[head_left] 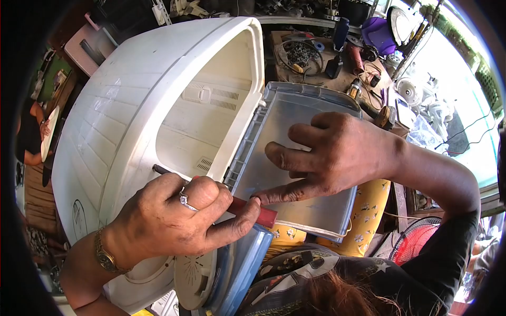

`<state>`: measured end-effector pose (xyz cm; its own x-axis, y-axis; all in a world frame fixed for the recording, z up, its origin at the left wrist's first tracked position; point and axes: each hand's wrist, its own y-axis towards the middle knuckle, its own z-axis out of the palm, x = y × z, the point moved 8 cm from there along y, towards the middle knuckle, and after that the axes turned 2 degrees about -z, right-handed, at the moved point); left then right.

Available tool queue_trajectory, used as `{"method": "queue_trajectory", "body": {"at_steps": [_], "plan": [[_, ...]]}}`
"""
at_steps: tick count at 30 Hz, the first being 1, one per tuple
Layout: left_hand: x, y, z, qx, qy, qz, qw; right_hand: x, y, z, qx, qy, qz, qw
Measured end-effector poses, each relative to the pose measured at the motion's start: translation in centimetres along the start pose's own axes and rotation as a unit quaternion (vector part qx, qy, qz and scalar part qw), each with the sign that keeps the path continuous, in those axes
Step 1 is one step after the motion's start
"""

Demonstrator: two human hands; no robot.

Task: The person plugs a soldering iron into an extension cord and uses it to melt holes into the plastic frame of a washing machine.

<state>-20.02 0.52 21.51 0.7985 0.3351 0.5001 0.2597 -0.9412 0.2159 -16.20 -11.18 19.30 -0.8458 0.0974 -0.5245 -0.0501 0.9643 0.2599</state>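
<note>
My left hand (179, 210), with a ring and a wristwatch, is wrapped round a screwdriver with a red handle (267, 217). Its dark shaft (163, 169) pokes out on the far side, close to the rim of a white plastic washing machine body (126, 100). The machine's tub opening faces up, with slotted vents on the inner wall. My right hand (327, 152) hangs over a grey translucent lid (295, 116), fingers loosely bent and apart. One extended finger reaches the red handle beside my left thumb.
A blue-edged panel (245, 276) with a round cream disc (195, 279) is close by my lap. Behind, a cluttered workbench (316, 79) carries a drill (369, 102), wires and a purple container (377, 34). A red fan (416, 242) stands at right; another person (34, 131) is at far left.
</note>
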Motion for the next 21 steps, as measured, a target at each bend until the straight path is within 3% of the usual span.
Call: {"method": "queue_trajectory", "body": {"at_steps": [21], "plan": [[0.06, 0.02, -0.32, -0.011, 0.009, -0.003, 1.0, -0.01, -0.07, -0.12, -0.009, -0.008, 0.003, 1.0]]}}
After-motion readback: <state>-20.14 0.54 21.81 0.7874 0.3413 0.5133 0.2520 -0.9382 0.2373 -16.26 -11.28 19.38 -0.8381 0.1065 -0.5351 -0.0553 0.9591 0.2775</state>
